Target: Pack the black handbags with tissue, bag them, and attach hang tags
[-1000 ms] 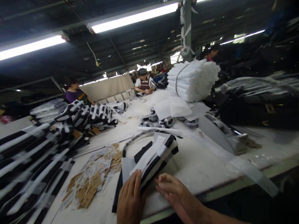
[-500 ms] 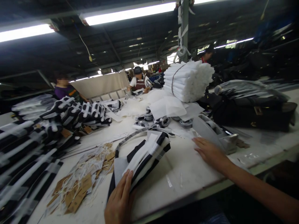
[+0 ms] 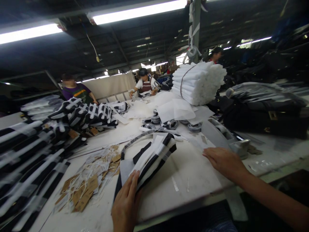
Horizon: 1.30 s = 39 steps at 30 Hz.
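Observation:
My left hand (image 3: pixel 126 201) is closed on the near end of a folded black bag (image 3: pixel 158 154) with white wrapping sheets laid over it. The bag's strap (image 3: pixel 136 139), wrapped in a grey covering, curves out behind it across the table. My right hand (image 3: pixel 225 162) is at the right, its fingers pinched together on a long translucent strip (image 3: pixel 235 204). That strip runs up past the fingertips and hangs down over the table edge below the wrist. Just behind this hand stands a grey tape dispenser (image 3: pixel 238 146).
Brown cardboard tags (image 3: pixel 84 191) with strings lie left of the bag. Wrapped black pieces (image 3: pixel 31 161) are heaped at the far left. Behind are coiled straps (image 3: pixel 155 119), white sheets (image 3: pixel 177 108), a banded bundle of white rolls (image 3: pixel 198 83) and a black bag (image 3: pixel 272 112). Co-workers stand beyond.
My right hand has drawn slightly toward me, and a translucent strip now trails from it over the table edge. The left hand stays on the bag; the whole view has shifted a little.

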Available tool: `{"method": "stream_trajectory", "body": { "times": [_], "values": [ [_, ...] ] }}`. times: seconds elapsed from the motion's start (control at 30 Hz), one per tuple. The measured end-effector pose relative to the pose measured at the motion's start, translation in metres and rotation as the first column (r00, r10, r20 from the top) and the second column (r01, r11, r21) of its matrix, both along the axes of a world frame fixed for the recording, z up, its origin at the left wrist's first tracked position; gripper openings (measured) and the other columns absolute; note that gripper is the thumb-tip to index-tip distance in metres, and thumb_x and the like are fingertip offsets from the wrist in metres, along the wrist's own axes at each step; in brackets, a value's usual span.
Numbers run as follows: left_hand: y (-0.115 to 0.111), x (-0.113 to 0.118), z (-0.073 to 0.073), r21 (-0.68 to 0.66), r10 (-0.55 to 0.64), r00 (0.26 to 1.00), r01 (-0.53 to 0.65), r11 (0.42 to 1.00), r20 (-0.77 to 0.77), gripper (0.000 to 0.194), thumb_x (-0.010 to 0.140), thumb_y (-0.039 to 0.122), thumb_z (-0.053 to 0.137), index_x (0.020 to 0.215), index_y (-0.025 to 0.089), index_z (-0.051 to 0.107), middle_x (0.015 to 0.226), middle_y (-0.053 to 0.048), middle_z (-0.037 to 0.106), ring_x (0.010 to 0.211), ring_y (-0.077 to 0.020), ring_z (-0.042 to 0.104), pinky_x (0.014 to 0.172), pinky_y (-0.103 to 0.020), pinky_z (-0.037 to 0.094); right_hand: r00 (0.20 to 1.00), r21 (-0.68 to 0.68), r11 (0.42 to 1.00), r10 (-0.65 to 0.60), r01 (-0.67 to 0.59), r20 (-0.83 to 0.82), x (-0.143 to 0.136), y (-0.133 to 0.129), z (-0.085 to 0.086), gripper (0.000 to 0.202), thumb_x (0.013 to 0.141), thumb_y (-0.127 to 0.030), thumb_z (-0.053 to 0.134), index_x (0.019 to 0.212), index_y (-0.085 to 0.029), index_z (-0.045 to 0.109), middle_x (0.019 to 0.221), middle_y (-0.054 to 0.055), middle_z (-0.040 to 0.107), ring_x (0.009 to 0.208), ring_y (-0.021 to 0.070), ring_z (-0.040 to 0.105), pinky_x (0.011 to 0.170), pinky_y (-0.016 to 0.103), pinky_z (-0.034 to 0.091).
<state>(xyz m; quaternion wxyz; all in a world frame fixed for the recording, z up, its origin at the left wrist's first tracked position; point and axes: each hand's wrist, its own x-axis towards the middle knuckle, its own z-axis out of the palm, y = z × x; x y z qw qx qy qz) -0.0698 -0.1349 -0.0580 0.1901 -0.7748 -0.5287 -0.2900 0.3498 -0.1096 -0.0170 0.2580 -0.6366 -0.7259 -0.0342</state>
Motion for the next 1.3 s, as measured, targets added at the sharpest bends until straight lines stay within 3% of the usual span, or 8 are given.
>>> {"method": "stream_trajectory", "body": {
  "times": [0.17,0.33,0.43,0.67,0.83,1.03,1.2,1.3],
  "values": [
    [-0.001,0.002,0.002,-0.006,-0.006,1.000,0.006,1.000,0.019,0.066,0.097,0.019,0.053,0.156,0.034,0.026,0.142,-0.002,0.059,0.120,-0.0236,0.064,0.093,-0.035,0.058,0.965,-0.243,0.934,0.250,-0.262,-0.078,-0.036,-0.037,-0.006,0.030,0.096,-0.040,0.051,0.103,-0.028,0.077,0.106,0.005,0.077,0.098,0.0280,0.071,0.089,0.041,0.056],
    [0.000,0.002,0.001,-0.002,-0.004,1.000,0.005,1.000,0.027,0.069,0.095,0.015,0.054,0.156,0.034,0.026,0.142,-0.003,0.059,0.119,-0.0242,0.065,0.092,-0.035,0.058,0.980,-0.147,0.975,0.147,-0.166,-0.131,-0.059,-0.016,-0.023,0.056,0.092,-0.052,0.057,0.138,-0.020,0.060,0.145,0.013,0.055,0.135,0.0336,0.049,0.114,0.053,0.039],
    [0.000,0.002,0.000,-0.008,0.008,0.999,-0.008,1.000,0.054,0.067,0.096,0.018,0.055,0.156,0.033,0.028,0.143,-0.004,0.058,0.119,-0.0244,0.065,0.092,-0.035,0.059,0.970,-0.238,0.945,0.195,-0.225,-0.143,-0.081,-0.006,-0.041,0.071,0.087,-0.053,0.064,0.144,-0.014,0.052,0.154,0.019,0.039,0.145,0.0379,0.033,0.118,0.060,0.027],
    [0.001,0.003,0.003,0.009,0.055,0.984,-0.057,0.998,0.169,0.067,0.096,0.021,0.056,0.155,0.031,0.028,0.140,-0.005,0.061,0.120,-0.0247,0.065,0.092,-0.035,0.059,0.684,-0.231,0.657,0.599,-0.717,-0.417,-0.159,0.003,-0.036,0.075,0.083,-0.057,0.070,0.147,-0.024,0.050,0.157,0.013,0.038,0.147,0.0349,0.030,0.123,0.053,0.015],
    [0.005,0.007,0.009,0.008,0.080,0.982,-0.083,0.997,0.169,0.070,0.094,0.019,0.059,0.155,0.030,0.028,0.139,-0.006,0.061,0.121,-0.0257,0.064,0.092,-0.037,0.059,0.539,-0.007,0.660,0.607,-0.751,-0.583,-0.205,0.068,-0.008,0.041,0.087,-0.042,0.061,0.122,-0.023,0.070,0.133,0.002,0.065,0.132,0.0288,0.051,0.118,0.044,0.024],
    [0.007,0.007,0.011,0.015,0.056,0.983,-0.059,0.998,0.177,0.070,0.093,0.013,0.057,0.155,0.028,0.028,0.139,-0.007,0.061,0.121,-0.0243,0.064,0.092,-0.035,0.059,0.598,0.006,0.769,0.503,-0.640,-0.624,-0.192,0.069,-0.007,0.036,0.085,-0.028,0.060,0.119,-0.024,0.071,0.134,0.004,0.065,0.133,0.0324,0.050,0.118,0.052,0.026],
    [0.008,0.011,0.013,0.037,0.036,0.989,-0.042,0.998,0.145,0.062,0.093,0.014,0.058,0.150,0.027,0.039,0.138,-0.007,0.062,0.119,-0.0230,0.065,0.093,-0.033,0.058,0.725,-0.199,0.730,0.530,-0.654,-0.440,-0.164,0.019,-0.032,0.054,0.083,-0.036,0.072,0.134,-0.023,0.063,0.147,0.012,0.051,0.140,0.0348,0.042,0.120,0.059,0.024],
    [0.006,0.020,0.018,0.068,0.010,0.995,-0.017,0.998,0.099,0.056,0.094,0.014,0.056,0.147,0.027,0.044,0.139,-0.006,0.062,0.119,-0.0227,0.065,0.093,-0.033,0.058,0.692,-0.026,0.723,0.650,-0.690,-0.315,-0.160,0.003,-0.030,0.039,0.094,-0.027,0.058,0.132,-0.027,0.064,0.138,0.008,0.061,0.130,0.0287,0.055,0.114,0.054,0.038]
  ]
}}
